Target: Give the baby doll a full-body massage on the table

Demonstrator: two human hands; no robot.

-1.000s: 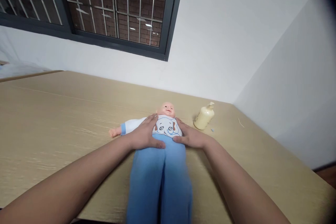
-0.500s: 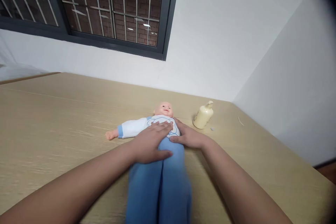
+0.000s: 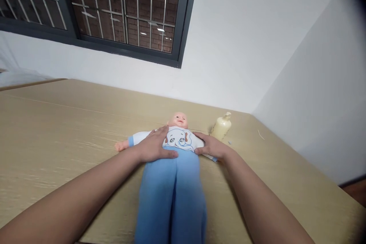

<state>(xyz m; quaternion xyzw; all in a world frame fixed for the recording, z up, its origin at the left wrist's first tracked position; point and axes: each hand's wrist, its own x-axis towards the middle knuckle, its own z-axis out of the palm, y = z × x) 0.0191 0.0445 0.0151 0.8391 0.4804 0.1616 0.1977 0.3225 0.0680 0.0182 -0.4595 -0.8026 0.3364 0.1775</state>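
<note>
A baby doll (image 3: 178, 120) lies on its back on the wooden surface, its head toward the wall. It wears a white top (image 3: 176, 139) with an elephant print and light blue trousers (image 3: 174, 194). My left hand (image 3: 156, 145) rests on the left side of the top, fingers stretched out and thumb across the waist. On the other side, my right hand (image 3: 211, 146) lies over the doll's sleeve, fingers and thumb apart, partly hiding that arm. The doll's other hand (image 3: 122, 145) pokes out of a blue cuff at the left.
A cream pump bottle (image 3: 221, 127) stands just beyond my right hand. A small pale scrap and a thin white strip (image 3: 260, 134) lie to its right. White walls (image 3: 243, 38) and a dark-framed barred window (image 3: 122, 7) rise behind the wooden surface (image 3: 71, 122).
My left hand has slid left off the middle of the chest, uncovering the elephant print. My right hand has shifted slightly right, and the doll's sleeve now shows beneath it.
</note>
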